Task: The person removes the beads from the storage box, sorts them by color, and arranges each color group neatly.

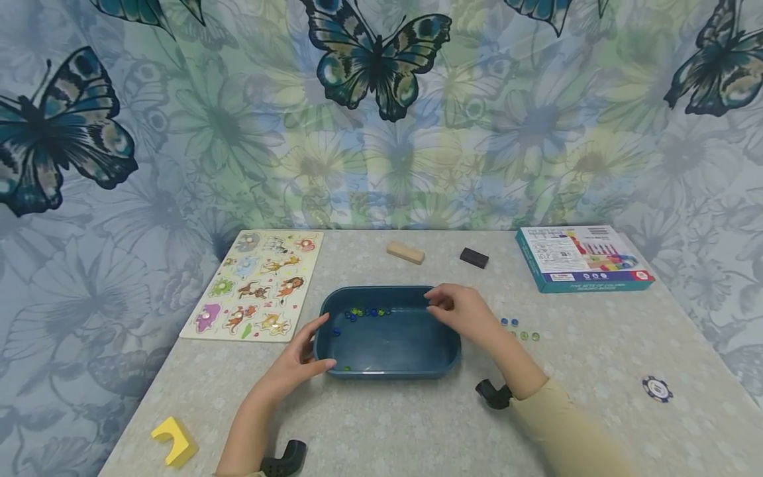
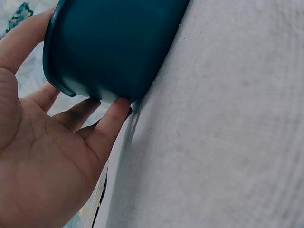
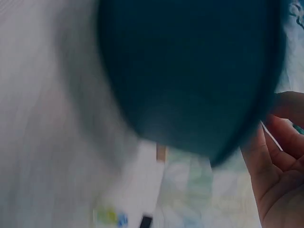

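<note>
A dark teal plastic basin (image 1: 387, 351) stands mid-table. Blue and green glass marbles (image 1: 373, 312) lie inside it, mostly along the back. My left hand (image 1: 293, 364) grips the basin's left end, thumb at the front rim and fingers against the outer wall, as the left wrist view also shows. Over the back right corner, my right hand (image 1: 461, 310) is bent with thumb and index finger close together above the inside. The basin wall hides those fingertips in the right wrist view, and whether they pinch anything cannot be seen. More marbles (image 1: 524, 336) lie in short rows right of the basin.
An animal puzzle board (image 1: 310, 265) lies at the back left. Behind the basin are a wooden block (image 1: 405, 252) and a black block (image 1: 474, 258). A toy box (image 1: 587, 258) sits back right, a poker chip (image 1: 658, 389) right, a yellow arch block (image 1: 179, 442) front left.
</note>
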`<state>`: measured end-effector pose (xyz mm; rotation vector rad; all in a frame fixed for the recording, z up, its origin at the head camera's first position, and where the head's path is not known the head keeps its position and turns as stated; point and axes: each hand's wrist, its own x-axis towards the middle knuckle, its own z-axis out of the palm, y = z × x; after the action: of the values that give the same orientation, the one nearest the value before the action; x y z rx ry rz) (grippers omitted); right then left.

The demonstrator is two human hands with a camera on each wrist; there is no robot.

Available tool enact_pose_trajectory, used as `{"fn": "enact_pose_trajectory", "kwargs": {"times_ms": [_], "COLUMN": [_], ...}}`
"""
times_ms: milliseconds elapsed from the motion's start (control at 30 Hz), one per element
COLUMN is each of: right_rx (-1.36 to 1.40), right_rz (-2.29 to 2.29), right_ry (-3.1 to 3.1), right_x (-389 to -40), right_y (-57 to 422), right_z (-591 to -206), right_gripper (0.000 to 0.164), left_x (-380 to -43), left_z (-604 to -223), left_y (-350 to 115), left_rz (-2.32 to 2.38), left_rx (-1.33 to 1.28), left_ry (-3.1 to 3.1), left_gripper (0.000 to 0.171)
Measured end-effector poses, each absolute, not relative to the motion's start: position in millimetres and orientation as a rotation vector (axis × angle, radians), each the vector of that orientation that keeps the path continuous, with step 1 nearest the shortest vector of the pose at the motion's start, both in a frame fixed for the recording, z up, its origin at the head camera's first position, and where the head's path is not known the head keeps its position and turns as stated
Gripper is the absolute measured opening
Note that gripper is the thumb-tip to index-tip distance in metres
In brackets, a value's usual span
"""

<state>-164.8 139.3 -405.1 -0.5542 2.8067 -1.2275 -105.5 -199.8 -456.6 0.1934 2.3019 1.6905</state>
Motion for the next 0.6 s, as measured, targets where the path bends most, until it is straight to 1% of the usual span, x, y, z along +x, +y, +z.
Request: {"fn": "enact_pose_trajectory", "kwargs": {"times_ms": [300, 600], "right_rx": [-0.510, -0.458], "right_rz": [-1.187, -1.143], "right_ry": [2.764, 2.752], "right_x": [-176.8, -180.6], "right_y": [87.9, 61.8], "right_z": [-420.5, -423.2], "right_gripper": [0.026, 0.028], "left_x": [-105.3, -105.3], "left_z": [-457.4, -454.5], "left_y": [-199.4, -199.8], "left_rz": [1.695, 1.711], "left_rx": [0.198, 0.199], "left_ry": [2.293, 2.281], "left_gripper": [0.077, 0.078]}}
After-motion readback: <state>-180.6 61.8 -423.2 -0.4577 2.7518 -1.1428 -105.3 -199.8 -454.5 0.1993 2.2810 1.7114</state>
